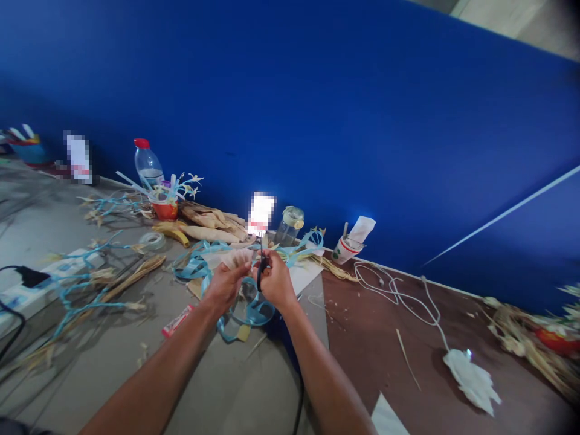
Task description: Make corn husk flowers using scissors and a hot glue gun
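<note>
My left hand [224, 284] pinches a thin, pale, pleated piece [233, 258] that looks like dried husk or tissue. My right hand [275, 281] is closed round black-handled scissors [260, 272], their blades pointing up and away from me. The scissors are close to the right edge of the pale piece; whether the blades touch it I cannot tell. Light-blue ribbon [194, 261] lies in loops behind and beneath both hands. A stack of dried husks [211, 223] rests on the table behind my left hand.
Behind stand a lit phone [261, 211], a clear jar [290, 226], a red-capped bottle [147, 163] and a paper cup [347, 251]. Blue-stemmed husk flowers [86, 296] and a power strip [45, 296] lie left. A white cable [408, 296] runs right. A blue partition [317, 109] bounds the table.
</note>
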The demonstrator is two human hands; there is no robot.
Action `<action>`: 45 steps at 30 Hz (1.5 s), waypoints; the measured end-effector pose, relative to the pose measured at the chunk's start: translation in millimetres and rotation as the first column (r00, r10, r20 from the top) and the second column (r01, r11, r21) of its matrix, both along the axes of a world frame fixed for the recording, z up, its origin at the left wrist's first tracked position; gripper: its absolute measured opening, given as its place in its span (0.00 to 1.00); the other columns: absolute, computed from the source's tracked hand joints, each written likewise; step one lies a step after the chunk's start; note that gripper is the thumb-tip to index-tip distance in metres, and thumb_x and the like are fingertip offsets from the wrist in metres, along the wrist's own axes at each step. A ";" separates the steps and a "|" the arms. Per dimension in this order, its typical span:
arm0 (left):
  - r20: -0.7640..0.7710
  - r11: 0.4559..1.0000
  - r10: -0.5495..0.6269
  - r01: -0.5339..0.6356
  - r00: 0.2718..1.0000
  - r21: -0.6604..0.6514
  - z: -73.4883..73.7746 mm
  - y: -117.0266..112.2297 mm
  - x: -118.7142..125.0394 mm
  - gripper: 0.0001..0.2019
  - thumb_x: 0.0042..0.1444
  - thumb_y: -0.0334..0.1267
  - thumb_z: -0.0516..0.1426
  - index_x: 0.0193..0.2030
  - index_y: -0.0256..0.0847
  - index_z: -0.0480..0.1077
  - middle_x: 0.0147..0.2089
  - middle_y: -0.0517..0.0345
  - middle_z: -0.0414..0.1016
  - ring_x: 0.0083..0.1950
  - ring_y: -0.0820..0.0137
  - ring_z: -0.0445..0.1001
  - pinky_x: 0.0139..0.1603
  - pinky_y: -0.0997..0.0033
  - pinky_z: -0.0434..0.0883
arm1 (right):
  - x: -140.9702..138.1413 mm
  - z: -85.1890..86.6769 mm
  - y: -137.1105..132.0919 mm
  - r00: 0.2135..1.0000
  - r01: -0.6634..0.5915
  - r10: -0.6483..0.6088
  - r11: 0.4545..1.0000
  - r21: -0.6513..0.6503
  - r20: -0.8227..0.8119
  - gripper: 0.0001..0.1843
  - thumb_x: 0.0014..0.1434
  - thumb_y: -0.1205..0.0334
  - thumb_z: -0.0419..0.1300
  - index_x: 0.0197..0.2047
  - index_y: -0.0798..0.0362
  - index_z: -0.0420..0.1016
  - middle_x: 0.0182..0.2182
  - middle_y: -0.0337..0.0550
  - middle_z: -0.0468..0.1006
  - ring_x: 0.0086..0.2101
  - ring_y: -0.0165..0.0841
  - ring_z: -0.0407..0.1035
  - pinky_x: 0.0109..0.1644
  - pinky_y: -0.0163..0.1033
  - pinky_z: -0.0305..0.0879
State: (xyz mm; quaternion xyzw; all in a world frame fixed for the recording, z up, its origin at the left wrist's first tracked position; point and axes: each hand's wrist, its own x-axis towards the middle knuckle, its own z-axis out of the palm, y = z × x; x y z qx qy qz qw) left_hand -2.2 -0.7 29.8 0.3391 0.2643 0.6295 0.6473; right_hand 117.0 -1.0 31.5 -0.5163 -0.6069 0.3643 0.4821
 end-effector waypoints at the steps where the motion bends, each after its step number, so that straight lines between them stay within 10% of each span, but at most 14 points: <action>1: 0.007 1.000 -0.017 0.017 1.000 -0.010 0.3 -0.6 -0.2 0.11 0.39 0.34 0.69 0.31 0.37 0.76 0.28 0.59 0.77 0.29 0.73 0.73 0.35 0.73 0.71 | 0.1 -0.8 0.2 1.000 0.007 -0.007 1.000 0.000 -0.014 0.22 0.46 0.62 0.59 0.47 0.53 0.66 0.37 0.45 0.75 0.33 0.34 0.72 0.36 0.39 0.69; 11: -0.033 0.996 -0.081 0.079 0.996 -0.041 5.4 -4.2 2.8 0.13 0.37 0.35 0.70 0.32 0.37 0.76 0.33 0.54 0.79 0.39 0.63 0.78 0.43 0.64 0.73 | -0.2 13.4 -0.6 0.946 -0.071 0.029 0.990 -0.118 -0.324 0.24 0.40 0.62 0.62 0.43 0.51 0.64 0.32 0.40 0.72 0.27 0.30 0.69 0.31 0.36 0.67; 28: -0.136 0.983 -0.026 0.000 0.990 -0.184 -13.0 2.3 -3.2 0.16 0.33 0.33 0.70 0.32 0.37 0.76 0.27 0.60 0.76 0.27 0.74 0.72 0.28 0.76 0.67 | 14.9 17.3 3.6 0.973 0.051 -0.063 0.997 -0.063 -0.221 0.18 0.42 0.60 0.61 0.39 0.52 0.66 0.27 0.38 0.71 0.27 0.31 0.67 0.31 0.35 0.65; 45: -0.070 0.996 -0.050 0.045 0.996 -0.077 -3.5 -0.9 -0.1 0.18 0.35 0.33 0.70 0.37 0.37 0.77 0.33 0.55 0.80 0.35 0.67 0.77 0.38 0.70 0.72 | 2.6 2.4 3.5 0.995 0.018 -0.026 0.996 -0.082 -0.100 0.20 0.42 0.64 0.61 0.41 0.53 0.67 0.31 0.40 0.74 0.29 0.31 0.69 0.34 0.36 0.67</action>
